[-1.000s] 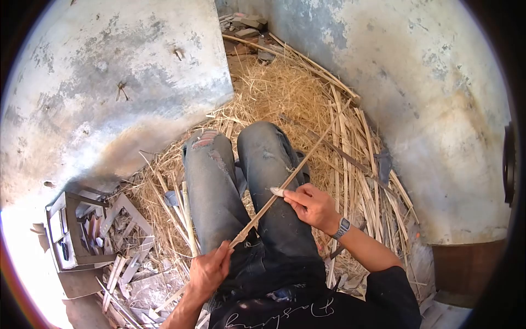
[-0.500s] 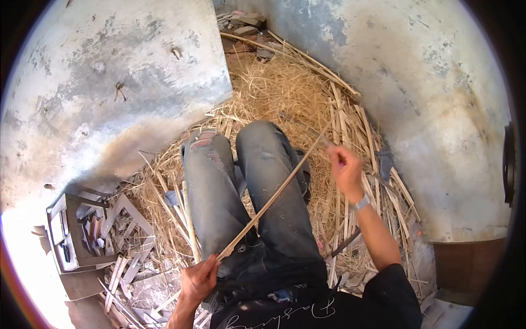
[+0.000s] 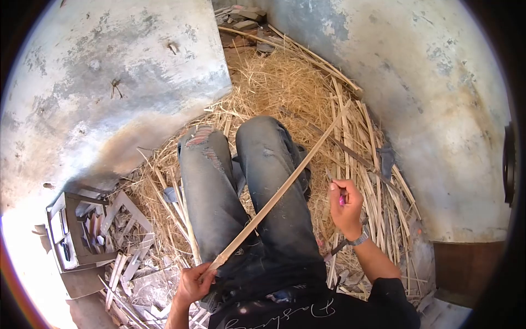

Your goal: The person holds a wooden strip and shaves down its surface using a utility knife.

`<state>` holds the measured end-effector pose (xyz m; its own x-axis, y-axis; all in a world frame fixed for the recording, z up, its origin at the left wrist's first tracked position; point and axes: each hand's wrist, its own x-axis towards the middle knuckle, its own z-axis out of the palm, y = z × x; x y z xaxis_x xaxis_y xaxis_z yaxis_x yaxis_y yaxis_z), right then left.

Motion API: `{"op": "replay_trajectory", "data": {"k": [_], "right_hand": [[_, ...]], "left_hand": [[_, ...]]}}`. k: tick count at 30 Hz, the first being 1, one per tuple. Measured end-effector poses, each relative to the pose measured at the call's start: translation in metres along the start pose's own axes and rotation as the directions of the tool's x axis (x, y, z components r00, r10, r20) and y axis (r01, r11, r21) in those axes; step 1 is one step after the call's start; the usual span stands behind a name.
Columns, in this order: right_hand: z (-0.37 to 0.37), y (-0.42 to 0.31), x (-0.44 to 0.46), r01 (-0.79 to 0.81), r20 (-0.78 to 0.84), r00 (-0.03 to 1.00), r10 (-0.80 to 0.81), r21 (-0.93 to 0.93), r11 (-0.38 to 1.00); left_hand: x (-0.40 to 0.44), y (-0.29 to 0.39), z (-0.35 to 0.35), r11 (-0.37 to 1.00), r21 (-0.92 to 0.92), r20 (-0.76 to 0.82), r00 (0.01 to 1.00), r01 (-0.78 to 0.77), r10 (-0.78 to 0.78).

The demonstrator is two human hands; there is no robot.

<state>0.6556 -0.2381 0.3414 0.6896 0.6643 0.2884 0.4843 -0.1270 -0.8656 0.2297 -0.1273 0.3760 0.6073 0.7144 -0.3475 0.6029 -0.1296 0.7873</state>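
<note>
My left hand (image 3: 193, 283) pinches the lower end of a long, pale bamboo strip (image 3: 276, 198). The strip slants up across my thighs, and its far end reaches over the straw on the right. Closed in a fist, my right hand (image 3: 347, 207) grips a small knife (image 3: 329, 175); its thin blade sticks up past the thumb and a bit of purple shows between the fingers. The knife is apart from the strip, to its lower right. My jeans-clad legs (image 3: 268, 159) lie under the strip.
Straw-like shavings (image 3: 274, 82) heap up ahead. Split strips (image 3: 378, 164) lie on the right, with a long dark flat bar (image 3: 356, 156) across them. A wooden frame box (image 3: 76, 233) stands at left among scraps. Stained walls (image 3: 153, 60) close in on both sides.
My right hand has come down toward me, bringing the knife away from the strip. The strip's far end now reaches further up and right; my left hand has shifted slightly down and left.
</note>
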Motion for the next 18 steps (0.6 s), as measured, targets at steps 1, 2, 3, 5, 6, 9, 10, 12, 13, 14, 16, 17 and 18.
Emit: {"op": "replay_trajectory", "data": {"k": [1,2,3,5,6,9,10,12,13,14,16,17,18], "right_hand": [[0.002,-0.008,0.003,0.147,-0.035,0.988,-0.15,-0.078,0.986],[0.007,-0.023,0.004,0.146,-0.041,0.988,-0.149,-0.077,0.986],[0.013,-0.04,0.005,0.287,0.053,0.957,-0.285,-0.037,0.957],[0.026,-0.056,0.001,0.42,0.123,0.9,-0.418,0.01,0.907],[0.032,-0.059,-0.004,0.411,0.213,0.892,-0.399,-0.015,0.911],[0.031,-0.028,0.018,0.395,0.237,0.898,-0.371,-0.059,0.917],[0.025,-0.014,0.034,0.386,0.184,0.911,-0.369,-0.072,0.92],[0.008,-0.006,0.065,0.3,0.136,0.95,-0.283,-0.135,0.944],[0.003,-0.005,0.072,0.208,0.077,0.978,-0.196,-0.191,0.959],[0.005,-0.01,0.068,0.212,0.073,0.977,-0.201,-0.194,0.958],[0.023,-0.031,0.044,0.401,0.309,0.869,-0.387,0.018,0.916],[0.038,-0.029,0.029,0.465,0.247,0.857,-0.452,0.008,0.885],[0.037,-0.02,0.034,0.459,0.242,0.861,-0.448,0.009,0.888]], "left_hand": [[0.001,0.001,-0.001,1.0,-0.008,0.023,1.0,0.017,-0.017],[0.001,0.004,-0.001,1.0,-0.003,0.025,1.0,0.013,-0.013],[0.002,0.006,0.0,1.0,0.02,0.006,1.0,0.011,-0.012],[0.003,0.003,-0.002,0.999,0.054,-0.008,1.0,-0.004,0.005],[0.002,-0.007,0.0,0.99,0.129,-0.07,0.995,-0.064,0.074],[-0.005,-0.017,-0.008,0.952,0.266,-0.126,0.974,-0.148,0.187],[-0.007,-0.018,-0.008,0.933,0.32,-0.132,0.967,-0.166,0.217],[-0.01,-0.022,-0.004,0.938,0.307,-0.162,0.962,-0.162,0.219],[-0.009,-0.027,-0.004,0.931,0.32,-0.171,0.956,-0.176,0.239],[-0.006,-0.03,-0.004,0.922,0.336,-0.181,0.948,-0.192,0.264],[-0.003,-0.026,-0.006,0.928,0.33,-0.165,0.957,-0.174,0.239],[-0.002,-0.028,-0.008,0.919,0.347,-0.166,0.952,-0.188,0.257],[-0.002,-0.03,-0.011,0.909,0.365,-0.167,0.947,-0.2,0.275]]}}
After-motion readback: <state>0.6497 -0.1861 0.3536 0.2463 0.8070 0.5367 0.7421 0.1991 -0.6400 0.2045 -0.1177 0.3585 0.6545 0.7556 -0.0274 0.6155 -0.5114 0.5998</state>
